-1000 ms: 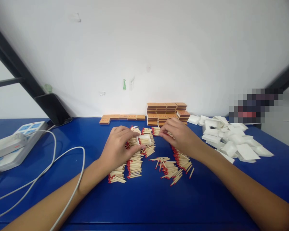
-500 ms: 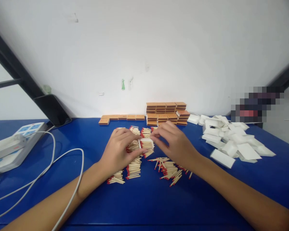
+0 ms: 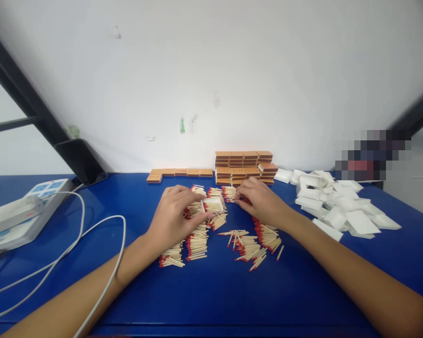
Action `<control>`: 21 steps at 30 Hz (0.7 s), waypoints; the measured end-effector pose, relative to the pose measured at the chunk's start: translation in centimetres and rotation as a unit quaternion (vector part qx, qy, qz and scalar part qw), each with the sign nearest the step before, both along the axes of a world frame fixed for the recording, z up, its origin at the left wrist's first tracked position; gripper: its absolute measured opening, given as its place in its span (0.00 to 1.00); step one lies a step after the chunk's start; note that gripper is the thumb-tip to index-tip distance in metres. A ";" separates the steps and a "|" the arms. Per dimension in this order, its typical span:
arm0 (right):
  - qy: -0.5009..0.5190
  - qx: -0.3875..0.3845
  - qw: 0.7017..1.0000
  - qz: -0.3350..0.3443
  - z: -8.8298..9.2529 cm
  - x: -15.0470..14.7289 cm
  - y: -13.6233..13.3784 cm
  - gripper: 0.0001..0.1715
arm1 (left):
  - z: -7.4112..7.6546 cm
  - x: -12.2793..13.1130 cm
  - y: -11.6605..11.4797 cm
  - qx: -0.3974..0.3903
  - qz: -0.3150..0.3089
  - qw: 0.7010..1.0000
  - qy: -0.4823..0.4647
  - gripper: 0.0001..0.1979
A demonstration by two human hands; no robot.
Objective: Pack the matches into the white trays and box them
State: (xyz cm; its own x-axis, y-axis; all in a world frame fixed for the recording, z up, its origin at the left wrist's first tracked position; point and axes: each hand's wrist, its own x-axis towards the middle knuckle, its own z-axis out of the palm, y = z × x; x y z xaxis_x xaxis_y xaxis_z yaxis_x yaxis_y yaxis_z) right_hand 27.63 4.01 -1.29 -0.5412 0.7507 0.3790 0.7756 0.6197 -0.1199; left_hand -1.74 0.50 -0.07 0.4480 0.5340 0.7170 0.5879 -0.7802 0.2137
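Observation:
My left hand (image 3: 174,216) pinches a small white matchbox tray (image 3: 212,204) partly filled with matches, holding it over the heaps of red-tipped matches (image 3: 197,237) on the blue table (image 3: 211,295). My right hand (image 3: 262,201) rests curled on another bunch of matches (image 3: 268,234) to the right of the tray, fingertips closed on a few matches near the far heap. More loose matches (image 3: 245,246) lie between the two hands.
Stacked brown matchbox sleeves (image 3: 243,166) and a flat row of them (image 3: 179,173) stand against the white wall. A pile of white empty trays (image 3: 338,204) lies at the right. A power strip (image 3: 21,213) with white cables (image 3: 91,234) and a dark phone (image 3: 81,160) are at the left.
My right hand went from the far heap to the tray in my left hand, then drew back right onto the matches. The left hand with the tray stayed put.

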 end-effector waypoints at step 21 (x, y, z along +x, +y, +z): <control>0.085 0.095 0.988 0.081 3.0 -4.1 -4.8 0.07 | 0.0 0.5 -0.3 0.001 -0.015 1.000 0.013 0.15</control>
